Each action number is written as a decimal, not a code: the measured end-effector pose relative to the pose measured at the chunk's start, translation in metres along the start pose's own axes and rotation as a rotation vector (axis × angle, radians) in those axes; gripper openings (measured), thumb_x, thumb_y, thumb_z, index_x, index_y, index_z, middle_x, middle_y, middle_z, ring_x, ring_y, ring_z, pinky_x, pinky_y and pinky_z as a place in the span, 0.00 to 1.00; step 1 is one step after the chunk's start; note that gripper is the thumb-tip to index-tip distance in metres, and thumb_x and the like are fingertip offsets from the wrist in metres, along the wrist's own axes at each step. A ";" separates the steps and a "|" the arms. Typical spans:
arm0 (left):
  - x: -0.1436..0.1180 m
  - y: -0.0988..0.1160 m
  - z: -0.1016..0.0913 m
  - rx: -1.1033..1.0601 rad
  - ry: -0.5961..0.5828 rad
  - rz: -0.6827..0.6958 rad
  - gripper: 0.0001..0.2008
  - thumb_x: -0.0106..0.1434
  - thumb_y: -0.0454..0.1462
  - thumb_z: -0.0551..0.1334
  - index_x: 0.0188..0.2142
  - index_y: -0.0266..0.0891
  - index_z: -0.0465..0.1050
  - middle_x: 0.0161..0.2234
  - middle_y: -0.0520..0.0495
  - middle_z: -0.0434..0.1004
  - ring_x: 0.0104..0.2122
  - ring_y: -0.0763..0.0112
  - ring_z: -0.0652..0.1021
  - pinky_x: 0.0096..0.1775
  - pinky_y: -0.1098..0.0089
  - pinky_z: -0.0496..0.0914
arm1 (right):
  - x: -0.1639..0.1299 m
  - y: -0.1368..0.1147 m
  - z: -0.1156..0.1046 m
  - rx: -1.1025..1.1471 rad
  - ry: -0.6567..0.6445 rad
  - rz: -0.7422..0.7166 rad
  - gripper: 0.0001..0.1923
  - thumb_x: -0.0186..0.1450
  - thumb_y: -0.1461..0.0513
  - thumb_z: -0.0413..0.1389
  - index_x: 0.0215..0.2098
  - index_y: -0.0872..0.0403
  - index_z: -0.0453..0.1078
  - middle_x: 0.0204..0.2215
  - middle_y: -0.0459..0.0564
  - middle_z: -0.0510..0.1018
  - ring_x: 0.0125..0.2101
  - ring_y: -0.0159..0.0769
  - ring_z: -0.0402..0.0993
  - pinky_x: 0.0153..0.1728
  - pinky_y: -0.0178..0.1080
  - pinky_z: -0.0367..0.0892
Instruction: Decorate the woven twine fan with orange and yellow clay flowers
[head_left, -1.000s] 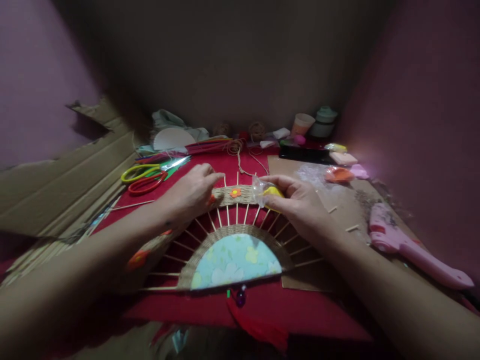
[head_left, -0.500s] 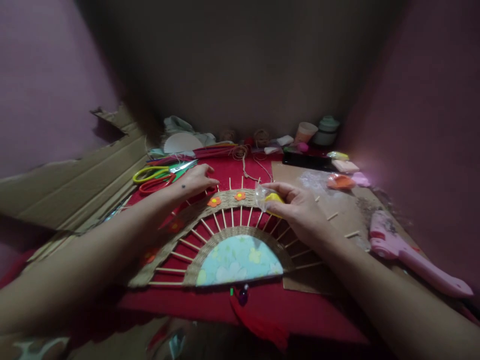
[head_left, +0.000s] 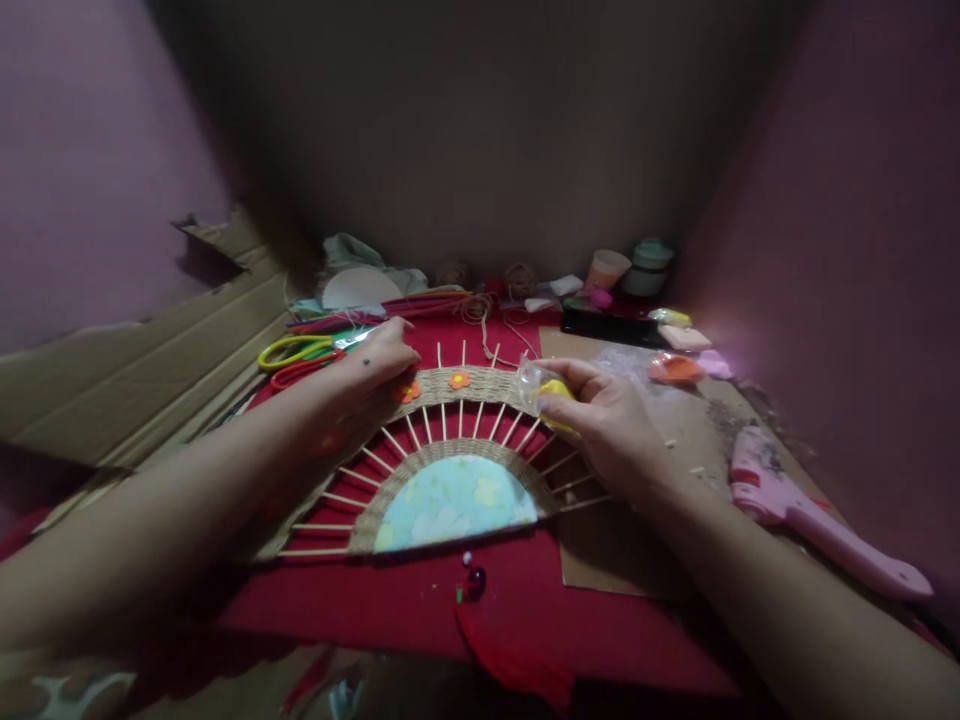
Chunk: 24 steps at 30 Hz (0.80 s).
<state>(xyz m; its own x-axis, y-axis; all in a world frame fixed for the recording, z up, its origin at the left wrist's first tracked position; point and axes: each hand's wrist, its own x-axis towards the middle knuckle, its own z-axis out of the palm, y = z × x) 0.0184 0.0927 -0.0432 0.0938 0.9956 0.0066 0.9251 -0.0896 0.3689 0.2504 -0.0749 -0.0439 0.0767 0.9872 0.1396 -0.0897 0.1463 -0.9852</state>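
On the red cloth-covered table [head_left: 420, 610] in front of me lies a half-round woven fan of tan twine and thin wooden sticks [head_left: 442, 450], with a pale blue flowered paper half-disc [head_left: 456, 503] at its middle and two small orange foam flowers [head_left: 433, 386] stuck on its outer woven band. My left hand [head_left: 371, 372] rests on the far left part of that band, fingers curled down and pressing just beside the nearer orange flower, gripping nothing that I can make out. My right hand [head_left: 600, 420] hovers over the right edge of the fan, thumb and fingertips pinched shut on a small clear plastic packet with yellow pieces inside [head_left: 546, 392]. Beyond my left hand lie scissors with yellow and red handles [head_left: 300, 358], touching a sheet of brown corrugated cardboard [head_left: 127, 370] that leans along the left side. To my right, a pink glue gun [head_left: 810, 510] lies on a flat brown board [head_left: 675, 420], well apart from the fan. Near the far wall stand a paper cup [head_left: 606, 268] and a pale green lidded jar [head_left: 649, 265], side by side
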 end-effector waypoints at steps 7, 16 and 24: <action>0.006 -0.010 -0.010 0.042 0.031 0.019 0.21 0.56 0.40 0.65 0.47 0.33 0.68 0.34 0.44 0.75 0.35 0.60 0.77 0.36 0.65 0.70 | -0.001 -0.003 0.001 -0.073 0.049 0.029 0.17 0.50 0.63 0.61 0.40 0.55 0.73 0.32 0.47 0.77 0.29 0.31 0.71 0.31 0.37 0.66; -0.075 0.034 -0.024 -0.353 0.132 0.464 0.16 0.61 0.41 0.57 0.48 0.39 0.66 0.35 0.48 0.75 0.32 0.70 0.75 0.35 0.70 0.69 | 0.000 0.002 0.000 -0.094 -0.011 0.069 0.20 0.52 0.62 0.60 0.44 0.54 0.70 0.35 0.49 0.76 0.30 0.32 0.70 0.31 0.37 0.66; -0.142 0.066 0.000 -0.469 0.035 0.730 0.06 0.64 0.34 0.54 0.35 0.38 0.70 0.28 0.51 0.74 0.26 0.75 0.72 0.30 0.73 0.67 | 0.000 -0.002 0.002 -0.237 -0.020 0.012 0.20 0.54 0.62 0.59 0.45 0.54 0.68 0.35 0.48 0.75 0.32 0.32 0.71 0.31 0.35 0.66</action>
<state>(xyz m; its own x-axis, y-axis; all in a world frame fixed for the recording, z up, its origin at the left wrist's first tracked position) 0.0665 -0.0544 -0.0202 0.5859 0.6950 0.4168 0.3901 -0.6927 0.6066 0.2483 -0.0748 -0.0420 0.0569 0.9902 0.1272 0.1454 0.1179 -0.9823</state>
